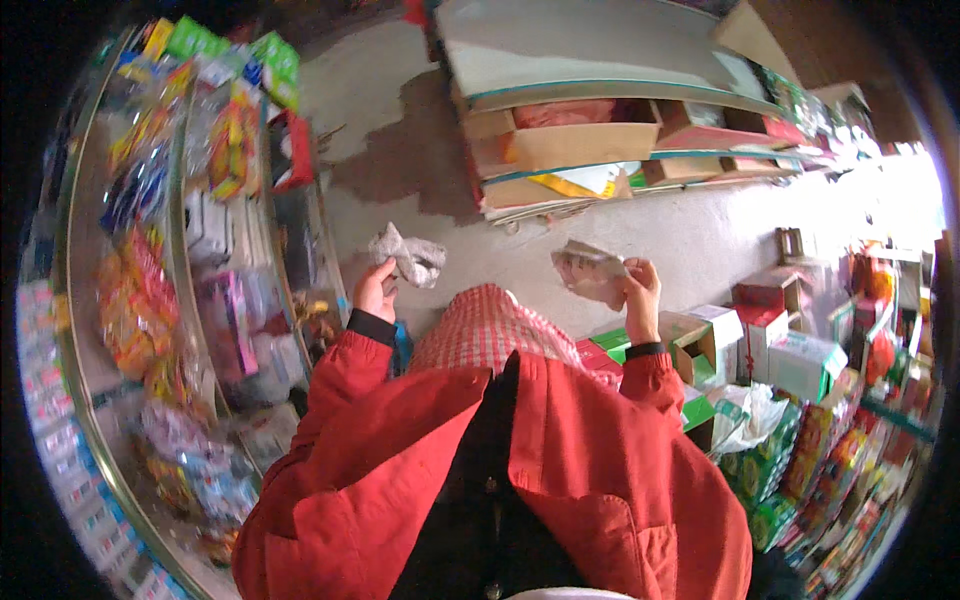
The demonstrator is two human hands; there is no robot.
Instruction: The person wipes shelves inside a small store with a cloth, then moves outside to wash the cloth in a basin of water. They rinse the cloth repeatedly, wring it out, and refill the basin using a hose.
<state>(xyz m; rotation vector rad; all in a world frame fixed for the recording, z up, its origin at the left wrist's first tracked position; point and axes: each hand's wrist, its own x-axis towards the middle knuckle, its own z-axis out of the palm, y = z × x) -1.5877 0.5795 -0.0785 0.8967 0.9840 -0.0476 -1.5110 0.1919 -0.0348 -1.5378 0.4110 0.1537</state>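
My left hand (377, 291) grips a crumpled light-grey cloth (409, 256), pinched between thumb and fingers, over the concrete floor. Across from it, my right hand (642, 298) holds a thin, see-through plastic packet (589, 271) by its edge. Both hands are held apart in front of me, on either side of a red-and-white checked garment (491, 326). Whether the packet contains anything is hard to tell.
Glass-edged shelves (180, 225) with packaged goods run along my left. Ahead stands a shelf unit with open cardboard boxes (585, 146). Cartons (806, 364) and stacked drink packs (772, 450) crowd my right. Concrete floor (510, 251) lies between them.
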